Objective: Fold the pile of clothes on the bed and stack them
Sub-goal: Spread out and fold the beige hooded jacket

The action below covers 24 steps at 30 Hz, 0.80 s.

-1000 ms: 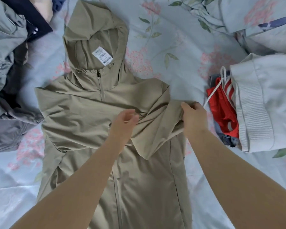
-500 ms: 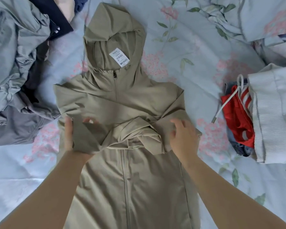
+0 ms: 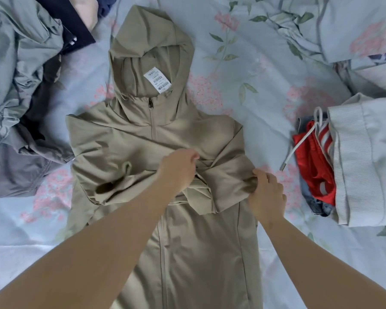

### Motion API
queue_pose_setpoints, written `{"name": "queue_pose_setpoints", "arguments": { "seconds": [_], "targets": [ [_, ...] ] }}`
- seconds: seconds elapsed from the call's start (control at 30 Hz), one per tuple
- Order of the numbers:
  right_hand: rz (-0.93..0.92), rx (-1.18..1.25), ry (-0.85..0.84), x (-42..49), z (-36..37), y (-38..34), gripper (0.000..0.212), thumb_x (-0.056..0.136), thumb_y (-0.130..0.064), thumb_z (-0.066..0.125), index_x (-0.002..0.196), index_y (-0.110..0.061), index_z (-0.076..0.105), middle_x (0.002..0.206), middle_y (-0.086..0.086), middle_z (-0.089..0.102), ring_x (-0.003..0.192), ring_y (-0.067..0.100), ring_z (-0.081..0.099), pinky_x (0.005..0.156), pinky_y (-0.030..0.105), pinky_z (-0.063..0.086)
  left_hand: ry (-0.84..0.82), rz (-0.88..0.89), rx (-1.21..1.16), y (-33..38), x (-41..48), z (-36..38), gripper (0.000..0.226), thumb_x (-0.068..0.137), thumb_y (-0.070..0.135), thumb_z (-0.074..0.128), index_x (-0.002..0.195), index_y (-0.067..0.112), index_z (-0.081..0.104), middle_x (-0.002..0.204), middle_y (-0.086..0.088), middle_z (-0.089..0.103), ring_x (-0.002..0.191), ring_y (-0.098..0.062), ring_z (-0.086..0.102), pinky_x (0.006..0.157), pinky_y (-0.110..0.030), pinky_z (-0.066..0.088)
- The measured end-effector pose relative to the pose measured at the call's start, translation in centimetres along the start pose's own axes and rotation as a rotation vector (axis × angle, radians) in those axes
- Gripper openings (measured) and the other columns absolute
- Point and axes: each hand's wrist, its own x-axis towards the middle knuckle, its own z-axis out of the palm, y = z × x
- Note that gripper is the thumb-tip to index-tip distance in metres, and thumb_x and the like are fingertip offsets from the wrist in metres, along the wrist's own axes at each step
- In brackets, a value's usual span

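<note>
A khaki hooded zip jacket (image 3: 129, 143) lies face up on the floral bed sheet (image 3: 250, 90), hood pointing away, with a white barcode label (image 3: 157, 79) inside the hood. Both sleeves are folded across the chest; one cuff (image 3: 112, 186) lies open at the left. My left hand (image 3: 178, 168) is closed on bunched sleeve fabric at mid-chest. My right hand (image 3: 265, 192) pinches the folded sleeve edge at the jacket's right side. A stack of folded clothes stands at the right: a pale grey ribbed garment (image 3: 366, 161) over red shorts (image 3: 314, 166) with a white drawstring.
A loose pile of grey-green and dark grey clothes (image 3: 16, 90) fills the left side. A dark navy garment (image 3: 76, 23) lies at the top left. A bunched floral duvet (image 3: 343, 27) sits at the top right.
My left hand let go of the sleeve cuff at the left and moved right to the chest middle. My right hand shifted right to the sleeve fold's edge.
</note>
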Motion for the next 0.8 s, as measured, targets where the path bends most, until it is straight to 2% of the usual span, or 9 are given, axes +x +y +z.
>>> {"name": "queue_pose_setpoints", "arguments": {
  "seconds": [0.13, 0.27, 0.33, 0.43, 0.5, 0.57, 0.63, 0.73, 0.8],
  "targets": [
    [-0.072, 0.207, 0.053, 1.2, 0.2, 1.1, 0.036, 0.081, 0.004, 0.046, 0.11, -0.01, 0.061, 0.099, 0.012, 0.064, 0.091, 0.032, 0.056, 0.075, 0.039, 0.045, -0.12, -0.072, -0.063, 3.7, 2.8, 3.6, 0.03, 0.098, 0.032, 0.041, 0.122, 0.019, 0.053, 0.121, -0.006, 0.059, 0.114, -0.028, 0.054, 0.094, -0.037, 0.043],
    [-0.145, 0.338, 0.142, 0.3, 0.4, 3.2, 0.015, 0.076, 0.006, 0.059, 0.086, -0.004, 0.064, 0.082, 0.008, 0.061, 0.08, 0.027, 0.051, 0.069, 0.036, 0.04, -0.179, -0.107, -0.089, 5.0, 4.5, 4.8, 0.017, 0.093, 0.026, 0.051, 0.078, 0.018, 0.053, 0.082, 0.001, 0.053, 0.097, -0.027, 0.056, 0.072, -0.028, 0.037],
    [-0.095, 0.352, 0.148, -0.4, 0.4, 4.9, 0.011, 0.076, 0.006, 0.062, 0.08, -0.003, 0.06, 0.078, 0.005, 0.056, 0.078, 0.027, 0.049, 0.067, 0.035, 0.039, -0.093, -0.174, -0.322, 5.0, 5.5, 3.9, 0.009, 0.092, 0.022, 0.054, 0.089, 0.017, 0.061, 0.085, 0.003, 0.054, 0.09, -0.02, 0.053, 0.072, -0.025, 0.035],
    [-0.047, 0.348, 0.123, -0.6, 0.3, 5.8, 0.011, 0.081, 0.0, 0.061, 0.078, -0.007, 0.055, 0.077, 0.002, 0.053, 0.075, 0.027, 0.049, 0.064, 0.037, 0.038, 0.093, -0.19, -0.611, 4.4, 6.3, 2.2, 0.007, 0.094, 0.017, 0.051, 0.093, 0.021, 0.057, 0.083, 0.005, 0.055, 0.079, -0.015, 0.051, 0.069, -0.021, 0.04],
    [-0.021, 0.221, 0.045, 0.2, 0.6, 5.3, 0.011, 0.085, -0.002, 0.053, 0.086, -0.012, 0.055, 0.082, 0.002, 0.055, 0.079, 0.028, 0.051, 0.066, 0.036, 0.036, -0.032, -0.149, -0.614, 4.1, 5.8, 1.9, 0.002, 0.095, 0.021, 0.051, 0.094, 0.022, 0.051, 0.083, 0.005, 0.053, 0.074, -0.012, 0.051, 0.067, -0.022, 0.044],
    [0.056, 0.076, -0.048, 0.8, 0.6, 4.6, 0.025, 0.085, 0.0, 0.043, 0.095, -0.018, 0.057, 0.089, 0.001, 0.056, 0.088, 0.027, 0.052, 0.07, 0.032, 0.033, -0.251, -0.099, -0.345, 3.6, 5.0, 2.4, 0.013, 0.092, 0.026, 0.058, 0.095, 0.02, 0.047, 0.084, 0.003, 0.053, 0.078, -0.015, 0.055, 0.062, -0.025, 0.039],
    [0.103, 0.022, -0.086, 1.0, 0.6, 4.7, 0.027, 0.082, 0.003, 0.04, 0.09, -0.019, 0.054, 0.087, 0.001, 0.051, 0.089, 0.026, 0.051, 0.07, 0.031, 0.032, -0.248, -0.053, -0.139, 2.5, 4.9, 2.7, 0.012, 0.089, 0.023, 0.062, 0.092, 0.014, 0.054, 0.087, -0.005, 0.058, 0.09, -0.027, 0.058, 0.065, -0.029, 0.034],
    [0.178, -0.021, -0.102, 0.3, 0.2, 5.3, 0.027, 0.083, 0.003, 0.044, 0.092, -0.017, 0.058, 0.098, 0.004, 0.059, 0.087, 0.024, 0.048, 0.072, 0.03, 0.033, 0.051, -0.17, -0.552, 1.3, 5.5, 1.3, 0.006, 0.092, 0.018, 0.058, 0.094, 0.014, 0.062, 0.089, -0.006, 0.063, 0.086, -0.022, 0.055, 0.079, -0.031, 0.042],
    [0.189, 0.043, 0.048, -0.4, -0.2, 4.5, 0.025, 0.082, 0.002, 0.05, 0.098, -0.014, 0.062, 0.107, 0.008, 0.059, 0.094, 0.028, 0.049, 0.076, 0.032, 0.033, 0.03, -0.205, -0.724, 0.7, 6.0, 0.5, 0.005, 0.094, 0.026, 0.056, 0.092, 0.022, 0.056, 0.085, 0.005, 0.057, 0.083, -0.017, 0.053, 0.078, -0.032, 0.044]
  ]
}}
